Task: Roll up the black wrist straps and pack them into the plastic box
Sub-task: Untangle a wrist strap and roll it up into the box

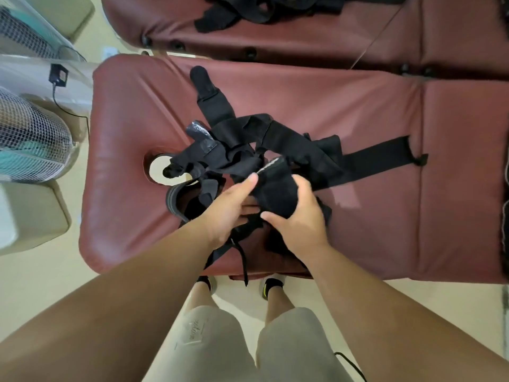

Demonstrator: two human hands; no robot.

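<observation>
"What's nearest, from where you're standing?"

"A pair of bare arms (124, 312), reaching out over pale shorts (220, 340) towards the dark red massage table (371, 230)."

"And the hands?"

"Both are on one bunched strap (275, 188), lifted just above the heap. The right hand (300, 224) has its fingers curled over the top of the bundle and its thumb tucked in at the near side. The left hand (228, 213) has its thumb stretched up against the strap's edge, with its fingers running underneath, so the strap is nipped between them."

"Where are the rest of the straps?"

"They lie in a tangled pile of black straps (275, 142) in the middle of the table, right behind the hands. One long strap (380, 155) trails off to the right, and another reaches towards the far edge. A few ends hang into the face hole (157, 172) on the left."

"Anything else about?"

"A second table (330, 45) stands just beyond, with another black heap (261, 12) on it. There's a fan with netting (27, 139) off to the left."
</observation>
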